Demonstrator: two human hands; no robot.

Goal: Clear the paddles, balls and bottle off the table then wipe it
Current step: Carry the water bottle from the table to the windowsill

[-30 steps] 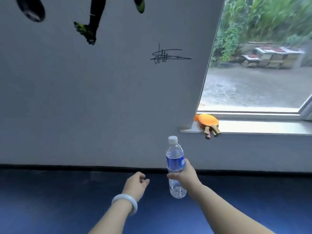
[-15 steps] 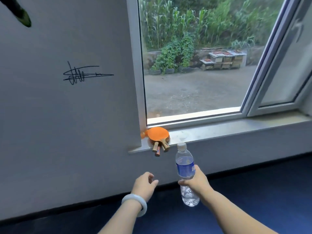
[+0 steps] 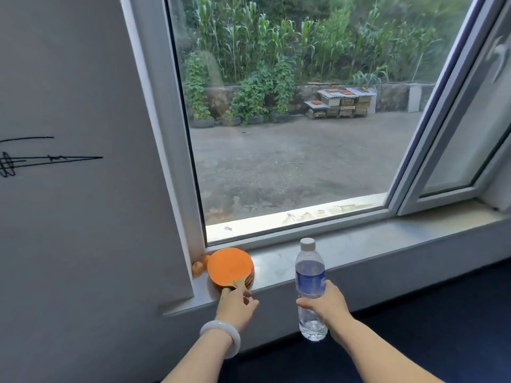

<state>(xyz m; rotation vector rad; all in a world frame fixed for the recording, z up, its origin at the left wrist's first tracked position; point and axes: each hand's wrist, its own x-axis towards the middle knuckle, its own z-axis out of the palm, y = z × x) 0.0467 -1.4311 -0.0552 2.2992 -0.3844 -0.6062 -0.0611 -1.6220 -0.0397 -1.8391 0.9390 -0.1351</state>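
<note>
Grey wall and a wide window fill the view, with a pale windowsill (image 3: 359, 250) running across below the glass and dark blue floor beneath it; no bench is in sight.

Right-hand fingers (image 3: 305, 302) are curled round the lower middle of the water bottle (image 3: 309, 275), which stands upright with its white cap at 12 o'clock and its base hanging free in front of the sill's edge, not resting on it. From the right hand (image 3: 325, 305) the open stretch of sill lies at 12 o'clock, just beyond the bottle; my judgement is that setting it down calls for a lift up and forward.

At 9 o'clock from the bottle, the left hand (image 3: 235, 306) rests at the paddle handles, its fingers (image 3: 249, 298) loosely bent over them; whether they truly grip I cannot tell. A pale bangle (image 3: 221, 334) sits on that wrist. The paddles (image 3: 230, 266) lie stacked flat in the sill's left corner, blades at 12 o'clock, handles pointing at 6 o'clock toward the person. The left hand is the nearer to them.

Count: one bottle; a stack of at least two paddles, exact number hidden; two orange balls (image 3: 198, 267) wedged at 9 o'clock of the blades against the frame.
</note>
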